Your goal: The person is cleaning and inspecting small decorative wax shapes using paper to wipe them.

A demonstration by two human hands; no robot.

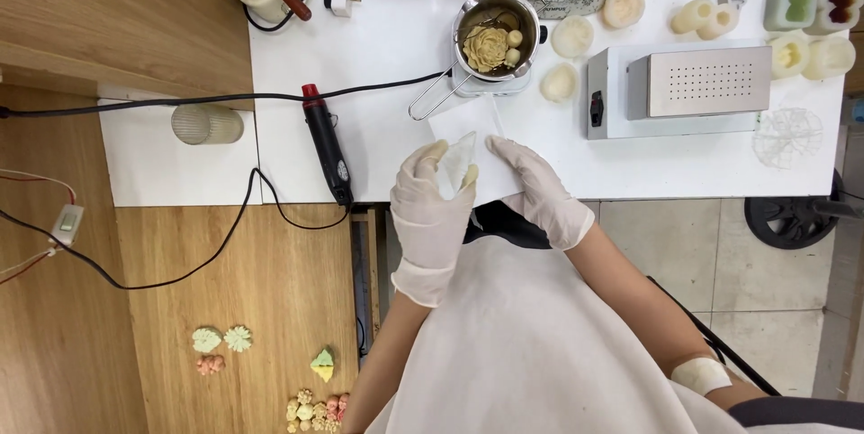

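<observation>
Both gloved hands meet over the near edge of the white bench (396, 38), just above the person's apron. The left hand (430, 209) is curled around a clear, soft mould (459, 164), thumb and fingers closed on its lower end, so the mould stands up from the palm toward 12 o'clock. A small cream-coloured piece (470, 177) shows at the mould's right edge, against the left fingertips. The right hand (538, 184) lies at 3 o'clock from the mould, fingers loosely bent, its fingertips touching the mould's top right side. A white paper sheet (468, 124) lies on the bench under and behind the hands.

At 12 o'clock from the hands sits a small metal pot (495, 34) with a cream flower shape in it. A black heat gun (326, 144) lies at 9 o'clock, well apart.
</observation>
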